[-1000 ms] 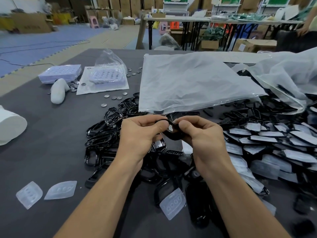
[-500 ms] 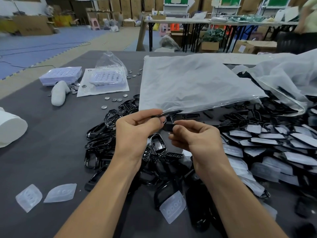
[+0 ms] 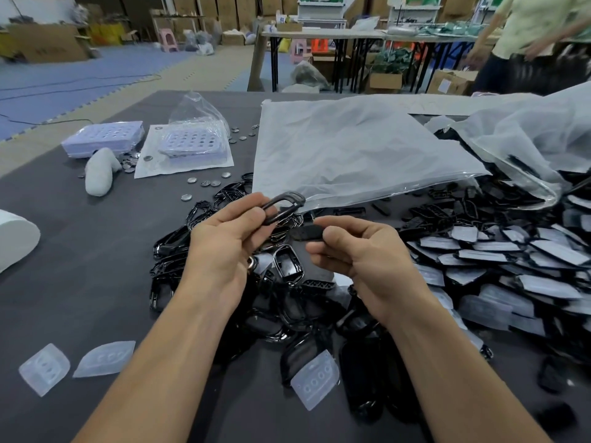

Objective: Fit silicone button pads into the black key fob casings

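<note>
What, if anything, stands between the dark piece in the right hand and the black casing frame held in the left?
Nothing visible. The left hand pinches the black casing frame, and the right hand pinches the dark piece close beside it. Only open air separates them, above the pile of casings.

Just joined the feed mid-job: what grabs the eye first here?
The two hands at centre: the left hand pinches a black casing frame, the right hand a small black piece, the two parts apart. To the right sprawls a heap of black casings with pale pads; a big frosted plastic bag lies behind the hands.
</note>
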Available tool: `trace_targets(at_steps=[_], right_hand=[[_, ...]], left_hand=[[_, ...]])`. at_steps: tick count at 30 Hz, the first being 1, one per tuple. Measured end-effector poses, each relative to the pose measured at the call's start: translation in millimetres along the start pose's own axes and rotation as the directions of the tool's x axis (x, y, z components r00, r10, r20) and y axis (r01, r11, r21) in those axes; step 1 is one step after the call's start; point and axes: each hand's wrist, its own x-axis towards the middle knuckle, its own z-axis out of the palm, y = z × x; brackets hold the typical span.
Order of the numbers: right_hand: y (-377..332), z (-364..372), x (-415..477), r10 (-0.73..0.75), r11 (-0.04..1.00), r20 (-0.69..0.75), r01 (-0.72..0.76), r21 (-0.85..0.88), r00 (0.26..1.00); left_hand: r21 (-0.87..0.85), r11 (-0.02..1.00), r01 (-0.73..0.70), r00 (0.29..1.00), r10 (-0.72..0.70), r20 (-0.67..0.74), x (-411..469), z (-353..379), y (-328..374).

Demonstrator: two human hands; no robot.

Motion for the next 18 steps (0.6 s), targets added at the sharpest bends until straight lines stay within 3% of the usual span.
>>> trace_targets(at_steps=[9,13,18], right_hand=[[0,1,-1,-0.070,0.997,0.017,0.070,-0.034,0.997],[3,0,2,-0.082,0.989,-0.091,0.070,-0.132,0.992],[8,2,3,-0.062,0.996,-0.135,0.051,-0.078,0.989]], left_hand=[[0.015,0.998,0.055,0.989,-0.057,0.135,-2,2,2],[0.117,0.990,0.073,0.981,-0.092,0.171,-6,4,-2],[0.178,0.981,0.081,0.974,-0.115,0.193,-10,9,-11]])
